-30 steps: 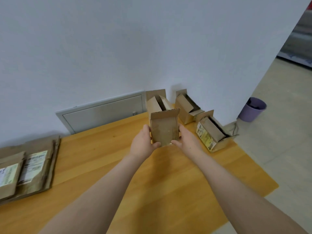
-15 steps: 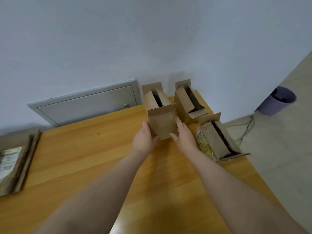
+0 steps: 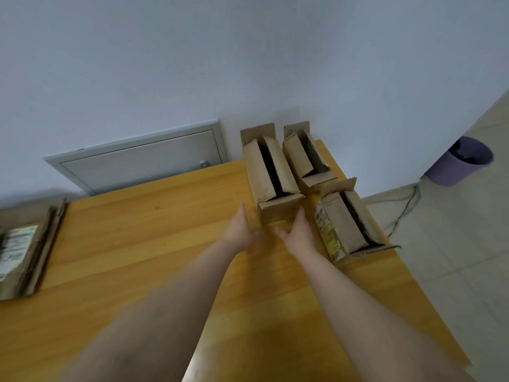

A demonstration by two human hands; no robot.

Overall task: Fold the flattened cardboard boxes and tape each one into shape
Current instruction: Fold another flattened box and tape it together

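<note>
A folded brown cardboard box point(image 3: 278, 213) with open top flaps stands on the wooden table point(image 3: 137, 244) near the wall. My left hand point(image 3: 239, 230) lies along its near left side and my right hand point(image 3: 298, 234) along its near right side. The fingers of both are straight, and the thumbs point toward each other in front of the box. Whether the palms press the cardboard I cannot tell. Two more folded boxes stand beside it: one at the back right point(image 3: 301, 158), and one with a yellow label point(image 3: 340, 224) at the right edge.
A stack of flattened boxes point(image 3: 24, 244) lies at the table's left edge. A grey metal hatch point(image 3: 143, 158) is set in the wall behind the table. On the floor to the right stand a purple bin point(image 3: 460, 161) and a loose cable point(image 3: 402, 213).
The box was held up between both hands and now stands on the table beside the other folded boxes. My fingers have straightened along its sides.
</note>
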